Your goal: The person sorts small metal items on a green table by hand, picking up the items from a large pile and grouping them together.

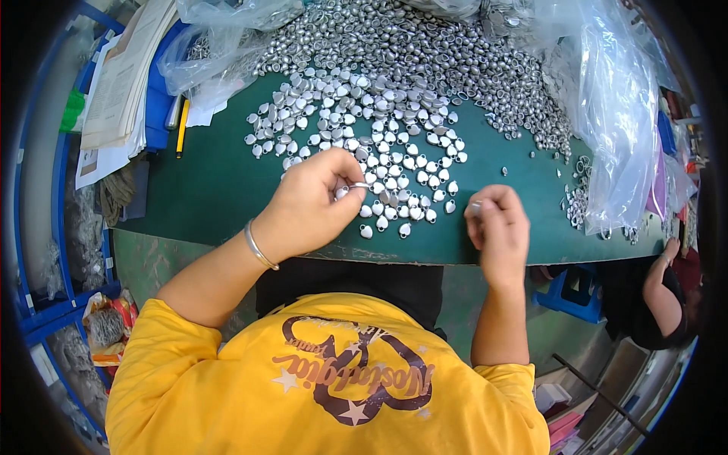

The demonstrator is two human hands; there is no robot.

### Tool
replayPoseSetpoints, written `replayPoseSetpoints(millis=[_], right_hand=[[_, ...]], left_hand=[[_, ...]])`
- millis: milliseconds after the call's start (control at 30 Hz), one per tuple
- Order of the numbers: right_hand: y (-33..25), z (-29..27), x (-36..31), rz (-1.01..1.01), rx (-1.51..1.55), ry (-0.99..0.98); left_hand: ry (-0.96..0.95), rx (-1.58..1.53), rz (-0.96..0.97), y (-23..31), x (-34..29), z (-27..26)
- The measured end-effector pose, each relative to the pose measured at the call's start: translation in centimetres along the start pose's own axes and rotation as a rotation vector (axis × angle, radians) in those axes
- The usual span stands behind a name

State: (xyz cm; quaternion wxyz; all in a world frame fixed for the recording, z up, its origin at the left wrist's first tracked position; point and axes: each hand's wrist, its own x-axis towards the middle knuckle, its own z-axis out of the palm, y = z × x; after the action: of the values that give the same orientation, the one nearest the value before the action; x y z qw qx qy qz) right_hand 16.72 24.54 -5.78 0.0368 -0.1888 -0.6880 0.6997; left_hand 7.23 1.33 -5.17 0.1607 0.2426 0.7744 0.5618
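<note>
Over the front of the green table my left hand [307, 201] is closed in a pinch on a small silver heart charm [358, 185]. More silver heart charms [382, 224] lie spread just beyond and beside its fingers, many with a small loop on top. To the right of them, above the table's front edge, my right hand [500, 227] has its fingers curled together. A small shiny metal piece [476, 206] shows between its thumb and fingertips, too little of it to tell its kind.
A large heap of small grey metal pieces [425, 45] covers the back of the green table [205, 174]. Clear plastic bags [618, 114] stand at the right. Papers [125, 83], a blue bin and a yellow pen [182, 129] are at left. Another person's arm [658, 292] shows far right.
</note>
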Motion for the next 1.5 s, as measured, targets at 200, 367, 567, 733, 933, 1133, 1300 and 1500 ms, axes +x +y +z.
replayPoseSetpoints(millis=[200,367,567,733,933,1133,1300,1500], right_hand=[[1.0,-0.5,0.2,-0.342,-0.468,0.046],[0.5,1.3,-0.9,-0.512,-0.764,-0.083],[1.5,2.0,-3.7,-0.7,-0.729,-0.257],[1.9,3.2,-4.1,-0.806,-0.637,-0.323],[2.9,4.0,-4.0,-0.899,-0.956,-0.131],[4.8,3.2,-5.7,-1.071,-0.683,-0.318],[2.5,4.1,-4.2,-1.036,-0.895,-0.151],[3.4,3.5,-3.8,-1.049,-0.934,-0.308]], left_hand=[[-0.192,-1.173,-0.654,0.9,-0.1,0.2],[-0.78,-1.253,-0.898,-0.8,-4.6,4.0],[-0.408,-1.716,-0.951,-6.0,-6.9,9.4],[-0.387,-1.97,-0.795,-4.9,-6.7,9.7],[-0.191,-1.947,-0.861,-3.9,-6.7,9.9],[-0.262,-1.929,-0.768,-4.5,-7.0,9.9],[-0.197,-1.987,-0.853,-4.3,-6.9,9.9],[-0.284,-2.141,-0.78,-5.1,-7.2,10.2]])
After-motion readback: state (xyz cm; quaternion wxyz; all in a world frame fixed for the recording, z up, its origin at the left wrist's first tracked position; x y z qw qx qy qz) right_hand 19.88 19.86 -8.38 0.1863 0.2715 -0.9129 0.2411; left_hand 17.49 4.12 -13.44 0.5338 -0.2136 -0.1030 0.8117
